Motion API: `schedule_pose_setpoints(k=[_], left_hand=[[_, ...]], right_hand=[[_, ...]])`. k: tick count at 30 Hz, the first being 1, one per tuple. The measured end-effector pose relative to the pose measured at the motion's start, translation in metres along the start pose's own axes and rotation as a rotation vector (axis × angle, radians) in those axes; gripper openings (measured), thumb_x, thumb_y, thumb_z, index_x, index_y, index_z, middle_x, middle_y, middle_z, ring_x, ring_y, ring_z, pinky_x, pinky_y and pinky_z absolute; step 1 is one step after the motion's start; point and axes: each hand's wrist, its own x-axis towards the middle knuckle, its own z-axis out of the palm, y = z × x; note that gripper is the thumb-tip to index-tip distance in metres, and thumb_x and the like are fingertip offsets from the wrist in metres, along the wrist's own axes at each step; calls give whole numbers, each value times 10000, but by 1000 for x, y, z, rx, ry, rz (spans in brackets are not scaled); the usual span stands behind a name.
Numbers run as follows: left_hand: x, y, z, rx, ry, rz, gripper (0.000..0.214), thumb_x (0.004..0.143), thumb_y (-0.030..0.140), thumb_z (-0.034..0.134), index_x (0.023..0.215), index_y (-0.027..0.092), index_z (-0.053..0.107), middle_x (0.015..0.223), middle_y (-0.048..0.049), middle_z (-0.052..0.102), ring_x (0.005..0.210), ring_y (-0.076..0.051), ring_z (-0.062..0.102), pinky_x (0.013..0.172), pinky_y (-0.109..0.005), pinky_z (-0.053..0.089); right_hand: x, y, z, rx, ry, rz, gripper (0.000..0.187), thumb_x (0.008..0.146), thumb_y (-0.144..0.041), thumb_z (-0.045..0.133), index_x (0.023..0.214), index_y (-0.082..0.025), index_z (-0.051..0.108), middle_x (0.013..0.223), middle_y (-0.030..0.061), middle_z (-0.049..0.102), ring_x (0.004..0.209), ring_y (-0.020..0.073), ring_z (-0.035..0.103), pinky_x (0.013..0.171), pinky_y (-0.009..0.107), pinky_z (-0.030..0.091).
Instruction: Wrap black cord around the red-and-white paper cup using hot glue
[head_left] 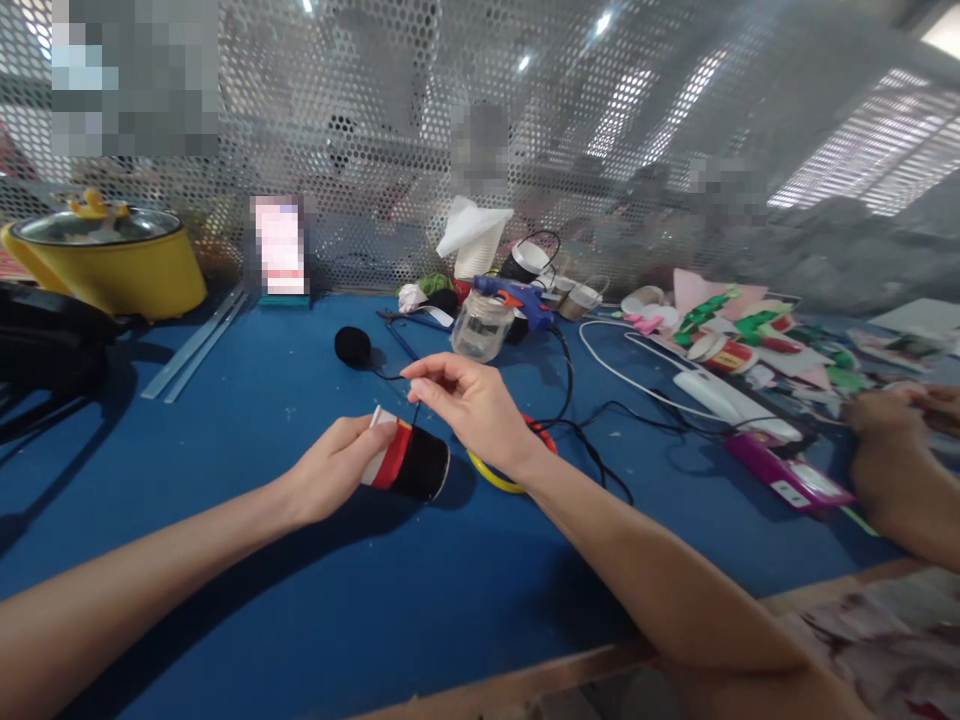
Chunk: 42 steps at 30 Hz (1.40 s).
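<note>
My left hand [334, 465] is closed around the white end of a paper cup [426, 465], which lies tilted on its side just above the table. Black yarn covers much of the cup, beside a red band and a thin yellow edge. My right hand [469, 405] pinches a thin black yarn [417, 410] above the cup. From those fingers the strand runs down to the cup and also back to a black ball of yarn [352, 346] on the table. My right palm and wrist partly cover yellow and red rings [499, 480].
Behind my hands stand a clear glass jar [482, 328] and a blue glue gun [517, 298]. A purple power strip [787, 475] and cables lie to the right, near another person's hands [885, 420]. A yellow pot [112, 260], clear strips [196, 345] and a lit phone [281, 245] are at left.
</note>
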Motion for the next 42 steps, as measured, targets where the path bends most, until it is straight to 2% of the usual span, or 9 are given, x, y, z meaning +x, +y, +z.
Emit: schedule_pose_setpoints(k=[16, 24, 30, 38, 42], left_hand=[[-6, 2, 0, -41, -2, 69, 284, 738, 361, 367, 570, 142, 433, 500, 46, 357, 459, -62, 280, 424, -182, 242], [-6, 1, -1, -3, 24, 103, 301, 724, 378, 377, 558, 139, 455, 489, 42, 372, 453, -63, 284, 415, -182, 246], [-5, 1, -1, 6, 14, 105, 298, 734, 369, 367, 572, 136, 456, 500, 40, 375, 466, -64, 291, 425, -183, 247], [-6, -1, -1, 41, 1, 113, 307, 738, 379, 350, 564, 140, 429, 503, 36, 370, 465, -67, 288, 427, -191, 255], [-6, 0, 0, -32, -6, 93, 288, 726, 372, 384, 576, 137, 457, 503, 40, 390, 455, -62, 304, 422, -184, 258]], right_hand=[[0, 5, 4, -3, -92, 89, 131, 722, -176, 463, 817, -167, 553, 687, 7, 572, 651, 98, 549, 637, 249, 436], [0, 4, 1, -38, -68, 44, 132, 724, -173, 455, 813, -171, 553, 673, 2, 569, 646, 100, 548, 649, 256, 434], [0, 4, -1, -53, -49, 22, 139, 727, -171, 450, 821, -162, 551, 669, 8, 569, 640, 100, 545, 643, 250, 432], [-1, 2, 5, -59, -116, 96, 126, 712, -174, 470, 803, -166, 558, 659, -3, 555, 607, 92, 518, 581, 232, 421], [0, 6, 4, -103, -129, 96, 141, 715, -200, 482, 833, -173, 556, 662, 1, 574, 601, 100, 527, 588, 243, 423]])
